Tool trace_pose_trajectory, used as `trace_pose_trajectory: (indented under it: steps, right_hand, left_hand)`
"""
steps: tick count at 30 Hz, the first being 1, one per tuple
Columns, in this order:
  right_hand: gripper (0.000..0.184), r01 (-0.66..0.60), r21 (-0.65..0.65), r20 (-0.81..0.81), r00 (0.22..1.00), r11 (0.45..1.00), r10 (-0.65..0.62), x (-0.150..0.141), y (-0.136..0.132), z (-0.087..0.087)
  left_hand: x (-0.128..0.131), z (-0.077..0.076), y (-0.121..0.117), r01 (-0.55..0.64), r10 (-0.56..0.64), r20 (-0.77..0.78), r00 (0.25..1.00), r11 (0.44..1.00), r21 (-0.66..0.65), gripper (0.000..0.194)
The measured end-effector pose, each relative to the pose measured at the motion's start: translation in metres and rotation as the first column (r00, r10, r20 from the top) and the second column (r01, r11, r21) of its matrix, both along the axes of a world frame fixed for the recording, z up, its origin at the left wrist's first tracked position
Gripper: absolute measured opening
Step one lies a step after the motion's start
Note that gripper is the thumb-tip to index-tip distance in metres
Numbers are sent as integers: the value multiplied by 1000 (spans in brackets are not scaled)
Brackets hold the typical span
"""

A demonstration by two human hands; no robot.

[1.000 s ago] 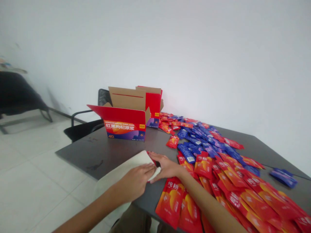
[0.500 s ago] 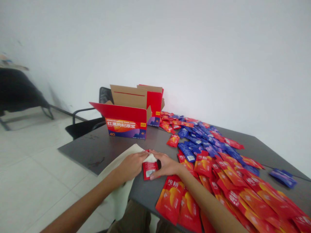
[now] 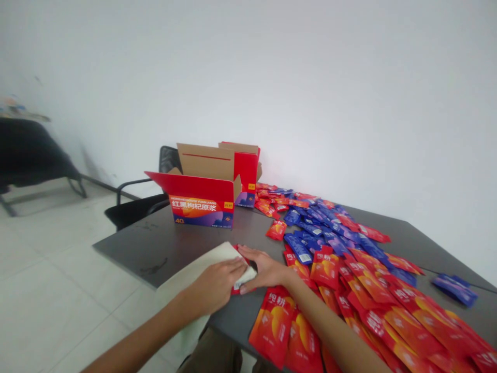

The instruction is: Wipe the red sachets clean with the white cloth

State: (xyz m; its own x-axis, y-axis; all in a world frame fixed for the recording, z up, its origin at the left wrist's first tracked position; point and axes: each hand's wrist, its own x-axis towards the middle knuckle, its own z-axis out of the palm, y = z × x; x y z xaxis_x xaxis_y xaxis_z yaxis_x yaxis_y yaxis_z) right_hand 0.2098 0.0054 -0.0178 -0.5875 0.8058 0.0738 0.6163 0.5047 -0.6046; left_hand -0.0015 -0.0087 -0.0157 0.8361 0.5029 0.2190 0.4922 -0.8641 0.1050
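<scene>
My dark grey tabletop (image 3: pixel 155 248) carries an open red cardboard carton (image 3: pixel 202 199) and spread heaps of glossy red and blue sachets (image 3: pixel 341 274). Near its edge, my open left hand (image 3: pixel 215 282) presses flat on a cream cloth (image 3: pixel 198 274), covering most of a small red sachet (image 3: pixel 235 291). My open right hand (image 3: pixel 264 272) rests just beside it, fingers spread.

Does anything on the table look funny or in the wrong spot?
Yes. A little clump of blue sachets lies alone on the right of the dark table, away from the big heap of red and blue sachets. Some red sachets also hang over the near edge and might slip off.
</scene>
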Motion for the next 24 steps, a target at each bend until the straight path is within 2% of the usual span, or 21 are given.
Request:
trace_pose_trajectory:
  steps: [1,3,6,8,10,12,14,16,19,22,24]
  right_hand:
    - [118,1,1,5,1000,1000,-1,0,0,0]
    - [119,-4,11,6,1000,1000,4,0,0,0]
    - [111,-2,13,2,1000,1000,2,0,0,0]
    - [109,3,2,3,1000,1000,-3,1,0,-1]
    - [111,7,-3,-1,1000,1000,-7,1,1,-3]
    - [114,6,4,-11,1000,1000,-6,2,2,-5]
    - [115,3,1,-22,1000,1000,-3,2,2,-7]
    - [114,4,-17,-32,999,1000,-4,3,2,-5]
    - [112,18,-80,-43,999,997,-22,3,-1,2]
    - [102,72,-188,-105,990,979,-93,1,-7,14]
    - [93,146,-220,-165,969,965,-184,-5,-13,19]
  left_hand:
    - [1,-1,-4,42,-42,4,999,999,9,57]
    - [0,-1,-6,22,-22,8,1000,1000,2,57]
    - [-4,3,6,-128,128,23,991,991,-29,54]
    - [-5,3,12,-180,181,21,983,983,-34,54]
    - [-4,1,8,-119,120,16,993,993,-20,54]
    - [-2,-1,-1,-10,10,17,1000,1000,0,55]
    - [-3,-2,-6,23,-23,25,999,1000,6,56]
    - [-10,1,-2,-67,66,39,997,998,7,56]
    - [-33,6,19,-245,246,65,967,969,-23,56]
    - [-59,8,38,-392,400,109,910,916,-83,51]
    - [-72,5,45,-486,500,153,852,865,-119,47]
